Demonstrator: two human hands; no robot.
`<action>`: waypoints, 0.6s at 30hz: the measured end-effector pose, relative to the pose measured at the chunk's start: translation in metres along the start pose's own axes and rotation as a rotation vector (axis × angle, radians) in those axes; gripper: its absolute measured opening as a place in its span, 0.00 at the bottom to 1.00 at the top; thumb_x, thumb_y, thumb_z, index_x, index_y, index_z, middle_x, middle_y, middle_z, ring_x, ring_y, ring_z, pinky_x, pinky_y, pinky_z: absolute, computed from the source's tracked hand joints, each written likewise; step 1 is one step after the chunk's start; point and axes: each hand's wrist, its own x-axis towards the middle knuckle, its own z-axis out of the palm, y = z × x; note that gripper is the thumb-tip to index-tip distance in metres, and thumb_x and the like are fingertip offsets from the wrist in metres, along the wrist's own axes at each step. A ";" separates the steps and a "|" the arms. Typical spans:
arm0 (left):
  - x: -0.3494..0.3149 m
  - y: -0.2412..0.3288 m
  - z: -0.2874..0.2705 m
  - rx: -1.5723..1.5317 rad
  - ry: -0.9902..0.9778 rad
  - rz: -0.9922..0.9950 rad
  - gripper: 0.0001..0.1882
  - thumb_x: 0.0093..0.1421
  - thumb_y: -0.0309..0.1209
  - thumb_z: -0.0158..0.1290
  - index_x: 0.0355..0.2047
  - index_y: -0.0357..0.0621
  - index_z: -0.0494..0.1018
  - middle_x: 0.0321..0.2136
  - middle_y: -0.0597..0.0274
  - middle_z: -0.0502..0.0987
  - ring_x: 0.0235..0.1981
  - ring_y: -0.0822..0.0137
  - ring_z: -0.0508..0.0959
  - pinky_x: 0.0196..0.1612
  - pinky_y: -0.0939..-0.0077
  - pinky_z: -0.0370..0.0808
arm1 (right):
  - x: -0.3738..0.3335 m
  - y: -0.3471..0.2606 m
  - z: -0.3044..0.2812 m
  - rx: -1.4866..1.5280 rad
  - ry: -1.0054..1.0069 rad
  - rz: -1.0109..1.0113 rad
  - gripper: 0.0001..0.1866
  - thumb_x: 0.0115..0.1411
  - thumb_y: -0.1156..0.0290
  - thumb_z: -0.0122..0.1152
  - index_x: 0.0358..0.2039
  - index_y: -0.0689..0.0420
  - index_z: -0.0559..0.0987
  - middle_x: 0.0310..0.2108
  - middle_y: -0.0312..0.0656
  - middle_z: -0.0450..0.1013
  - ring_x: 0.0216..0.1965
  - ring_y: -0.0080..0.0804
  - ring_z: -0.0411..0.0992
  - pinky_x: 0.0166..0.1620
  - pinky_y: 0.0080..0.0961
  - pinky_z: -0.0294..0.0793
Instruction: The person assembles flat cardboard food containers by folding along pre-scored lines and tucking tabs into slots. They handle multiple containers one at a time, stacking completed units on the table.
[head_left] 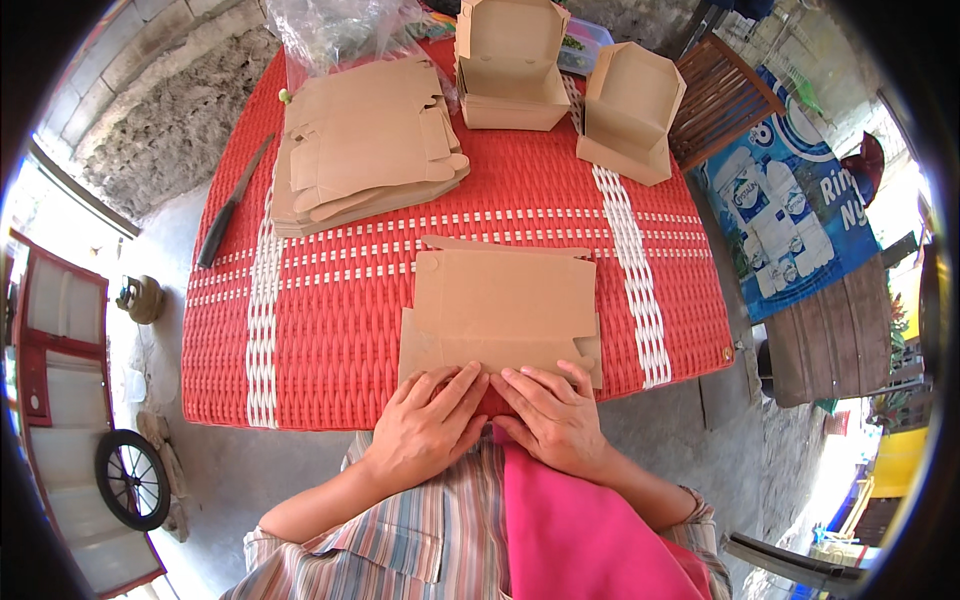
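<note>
A flat, folded brown cardboard food box [505, 300] lies at the near edge of the table in front of me. My left hand [425, 420] rests on its near edge, fingers stretched out and lying on the card, thumb toward the middle. Beside it, my right hand [553, 412] lies on the same edge with fingers spread. Both thumbs show on my side of the card. A narrow flap sticks out along the far side of the box, and a notched flap shows near my right fingertips.
A stack of flat box blanks [365, 140] lies at far left, by a clear plastic bag [340, 30] and a dark-handled knife [230, 205]. Opened boxes [512, 85] stand stacked at the back, with another open box [630, 115] right of them. The table [330, 330] has red and white weave.
</note>
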 end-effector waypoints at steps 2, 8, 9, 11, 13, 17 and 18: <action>-0.001 0.001 -0.002 0.020 -0.036 0.002 0.24 0.54 0.33 0.60 0.51 0.39 0.76 0.53 0.60 0.74 0.52 0.59 0.73 0.54 0.61 0.71 | 0.003 -0.001 -0.002 -0.010 -0.002 -0.006 0.26 0.55 0.55 0.68 0.53 0.53 0.81 0.52 0.30 0.73 0.54 0.23 0.68 0.65 0.40 0.54; 0.002 0.000 -0.008 0.041 -0.047 -0.008 0.22 0.54 0.32 0.60 0.50 0.40 0.77 0.52 0.61 0.74 0.56 0.59 0.71 0.56 0.57 0.68 | 0.009 0.003 -0.009 -0.002 0.001 -0.012 0.19 0.55 0.60 0.68 0.48 0.50 0.83 0.48 0.29 0.75 0.51 0.24 0.70 0.63 0.47 0.56; 0.000 -0.002 -0.010 0.045 -0.039 -0.013 0.21 0.54 0.32 0.60 0.49 0.40 0.77 0.52 0.61 0.74 0.56 0.59 0.71 0.56 0.56 0.68 | 0.007 0.006 -0.010 -0.002 0.013 -0.006 0.18 0.55 0.61 0.68 0.47 0.50 0.83 0.47 0.29 0.75 0.50 0.24 0.71 0.63 0.47 0.57; -0.004 -0.004 -0.013 0.064 -0.031 -0.025 0.20 0.54 0.31 0.59 0.48 0.40 0.78 0.52 0.61 0.74 0.56 0.58 0.71 0.55 0.55 0.68 | 0.001 0.013 -0.013 -0.003 0.040 0.010 0.16 0.56 0.63 0.68 0.46 0.49 0.83 0.44 0.29 0.76 0.48 0.24 0.72 0.62 0.47 0.58; -0.010 -0.006 -0.017 0.093 -0.033 -0.040 0.19 0.53 0.30 0.59 0.47 0.40 0.78 0.51 0.61 0.74 0.57 0.57 0.71 0.55 0.54 0.68 | -0.006 0.018 -0.014 0.001 0.066 0.034 0.15 0.56 0.65 0.67 0.45 0.48 0.83 0.43 0.30 0.77 0.48 0.25 0.73 0.62 0.47 0.58; -0.017 -0.013 -0.025 0.110 -0.020 -0.087 0.19 0.54 0.28 0.58 0.47 0.39 0.78 0.50 0.60 0.75 0.57 0.54 0.71 0.55 0.54 0.68 | -0.018 0.034 -0.020 -0.016 0.087 0.070 0.14 0.56 0.67 0.66 0.45 0.49 0.83 0.41 0.30 0.77 0.48 0.26 0.74 0.63 0.47 0.56; -0.018 -0.017 -0.026 0.082 -0.025 -0.063 0.19 0.54 0.28 0.58 0.47 0.39 0.78 0.50 0.58 0.75 0.56 0.53 0.71 0.56 0.54 0.68 | -0.021 0.037 -0.023 -0.014 0.085 0.097 0.14 0.56 0.67 0.66 0.45 0.50 0.83 0.41 0.31 0.77 0.48 0.26 0.74 0.64 0.47 0.56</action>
